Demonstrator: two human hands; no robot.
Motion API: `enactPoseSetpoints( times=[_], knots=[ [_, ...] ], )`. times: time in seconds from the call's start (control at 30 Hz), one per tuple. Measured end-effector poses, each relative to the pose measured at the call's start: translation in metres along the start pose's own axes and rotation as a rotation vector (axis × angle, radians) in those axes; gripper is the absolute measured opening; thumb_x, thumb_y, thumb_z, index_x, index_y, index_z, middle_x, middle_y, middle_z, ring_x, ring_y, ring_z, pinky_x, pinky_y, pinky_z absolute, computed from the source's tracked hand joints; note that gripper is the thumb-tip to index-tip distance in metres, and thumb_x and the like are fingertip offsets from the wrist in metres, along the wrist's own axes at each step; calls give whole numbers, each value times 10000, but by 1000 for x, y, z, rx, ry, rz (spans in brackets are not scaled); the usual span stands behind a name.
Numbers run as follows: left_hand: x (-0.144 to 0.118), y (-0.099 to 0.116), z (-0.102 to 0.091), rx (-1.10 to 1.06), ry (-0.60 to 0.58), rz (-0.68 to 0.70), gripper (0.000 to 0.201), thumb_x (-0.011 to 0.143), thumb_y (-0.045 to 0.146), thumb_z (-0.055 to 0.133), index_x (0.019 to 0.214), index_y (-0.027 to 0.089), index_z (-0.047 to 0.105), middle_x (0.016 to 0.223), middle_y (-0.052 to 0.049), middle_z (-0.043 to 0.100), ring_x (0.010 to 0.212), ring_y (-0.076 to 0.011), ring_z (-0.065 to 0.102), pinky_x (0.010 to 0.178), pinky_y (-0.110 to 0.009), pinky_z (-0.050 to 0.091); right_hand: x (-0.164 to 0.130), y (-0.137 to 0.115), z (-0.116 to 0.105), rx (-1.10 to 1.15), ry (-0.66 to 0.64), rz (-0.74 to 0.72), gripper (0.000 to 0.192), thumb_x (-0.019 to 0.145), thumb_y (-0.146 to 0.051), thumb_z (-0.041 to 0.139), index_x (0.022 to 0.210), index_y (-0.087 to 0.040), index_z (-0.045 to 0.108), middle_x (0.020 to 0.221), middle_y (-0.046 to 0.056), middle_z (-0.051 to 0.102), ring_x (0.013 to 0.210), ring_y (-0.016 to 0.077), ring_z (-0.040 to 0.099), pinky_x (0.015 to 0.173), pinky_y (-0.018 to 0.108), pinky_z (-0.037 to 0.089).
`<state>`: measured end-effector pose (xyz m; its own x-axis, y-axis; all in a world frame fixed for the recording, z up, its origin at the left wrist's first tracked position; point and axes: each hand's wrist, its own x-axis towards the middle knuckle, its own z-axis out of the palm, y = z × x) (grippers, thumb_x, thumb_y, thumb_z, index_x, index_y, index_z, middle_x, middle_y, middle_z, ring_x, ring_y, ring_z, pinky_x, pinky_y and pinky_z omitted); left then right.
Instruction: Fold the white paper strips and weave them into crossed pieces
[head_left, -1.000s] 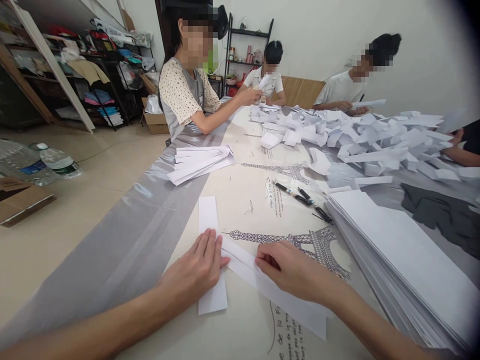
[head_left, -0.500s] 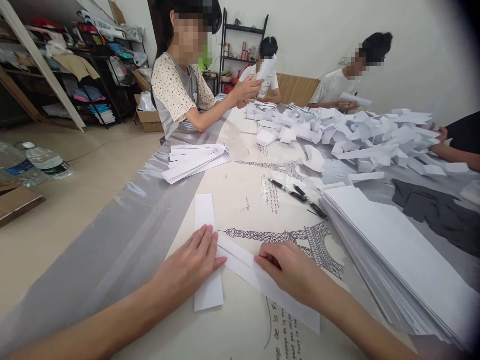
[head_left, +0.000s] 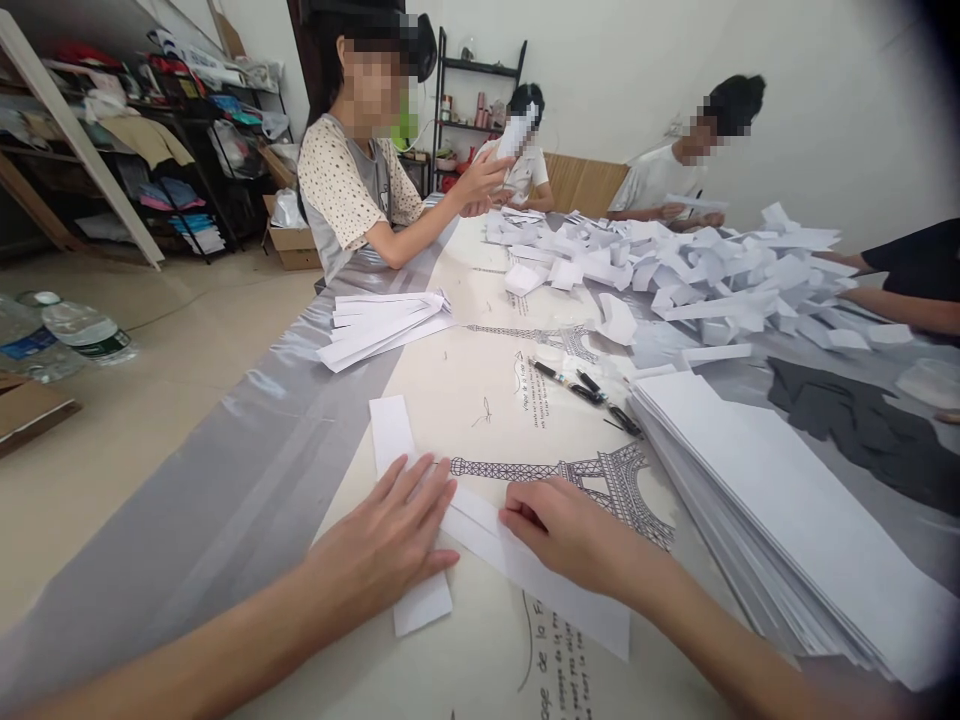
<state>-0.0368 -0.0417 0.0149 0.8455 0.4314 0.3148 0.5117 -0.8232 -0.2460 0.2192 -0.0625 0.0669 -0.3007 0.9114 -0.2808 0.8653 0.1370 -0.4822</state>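
Two white paper strips cross on the table in front of me. One strip [head_left: 391, 425] runs away from me under my left hand [head_left: 394, 535], which lies flat with its fingers spread over the crossing. The other strip [head_left: 577, 605] slants towards the lower right and shows a lengthwise fold line. My right hand [head_left: 562, 525] is closed in a pinch at this slanting strip's upper edge, its fingertips partly hidden by the curled fingers. The place where the strips overlap is covered by my left hand.
A tall stack of paper [head_left: 780, 500] stands at the right, with pens [head_left: 585, 388] beside it. A fanned bundle of strips [head_left: 375, 325] lies at the left edge. Beyond is a heap of folded paper [head_left: 697, 270]. A person [head_left: 360, 190] at the left and others sit around the table.
My left fingers have spread and shifted slightly right over the crossing. The upright strip under them has tilted a little. My right hand keeps its pinch, and the camera view has shifted slightly.
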Motion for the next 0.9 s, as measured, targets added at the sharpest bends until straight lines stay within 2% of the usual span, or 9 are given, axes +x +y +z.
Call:
enactPoseSetpoints(
  times=[0.2,0.37,0.47,0.57,0.63,0.7,0.77,0.83,0.9],
  knots=[
    [1,7,-6,-8,-37,-23,591,1089,457,396,1446,-3,491,1466,-275,533,1394,-420,483,1111,-552,415,0,1,-2,-2,10,-15,354,974,-238,487,651,-212,345,599,-39,433,579,135,379,530,297,251],
    [1,9,-13,-72,-91,1,623,1065,461,458,1571,107,369,1503,-270,495,1392,-430,489,1101,-577,420,-2,1,4,-41,50,-30,295,979,-209,483,693,-211,411,647,-26,502,629,147,448,567,287,301],
    [1,9,-17,-113,-106,-2,639,1063,515,428,1587,154,362,1520,-253,486,1400,-427,486,1100,-584,427,-6,5,6,-7,108,-126,99,975,-171,491,913,-208,559,818,-2,589,697,152,515,621,281,378],
    [1,2,-15,-145,-105,2,672,1055,584,395,1609,211,330,1555,-227,458,1429,-420,457,1109,-583,426,-9,12,3,42,87,-248,260,999,-190,494,1226,-259,601,1023,25,609,696,132,554,672,291,460],
    [3,-8,-10,-171,-108,25,669,1054,597,387,1608,225,336,1569,-217,445,1449,-408,437,1123,-561,420,-10,19,-2,21,58,-299,312,1016,-226,503,1293,-304,626,1101,36,609,676,123,564,696,310,496],
    [10,-22,-5,-197,-104,46,644,1059,592,382,1588,225,382,1578,-204,441,1465,-392,419,1152,-537,395,-9,26,-7,1,45,-345,320,1014,-252,540,1303,-326,657,1191,52,609,773,149,614,755,337,528],
    [22,-36,-2,-195,-92,38,589,1074,573,354,1549,239,454,1579,-174,453,1486,-375,392,1180,-534,356,-6,33,-9,13,55,-392,327,1003,-259,580,1309,-334,670,1298,62,590,998,202,631,859,366,543],
    [36,-44,-2,-181,-116,18,560,1090,550,316,1499,229,526,1547,-158,501,1501,-370,366,1191,-545,331,-2,37,-10,34,74,-427,346,996,-271,606,1329,-338,666,1381,62,560,1177,238,573,936,388,539],
    [49,-43,-4,-167,-140,-2,560,1103,524,276,1432,201,595,1500,-159,551,1490,-368,385,1178,-557,337,2,39,-10,54,92,-440,340,1005,-294,598,1334,-343,670,1435,59,533,1237,249,534,952,395,542]
  ],
)
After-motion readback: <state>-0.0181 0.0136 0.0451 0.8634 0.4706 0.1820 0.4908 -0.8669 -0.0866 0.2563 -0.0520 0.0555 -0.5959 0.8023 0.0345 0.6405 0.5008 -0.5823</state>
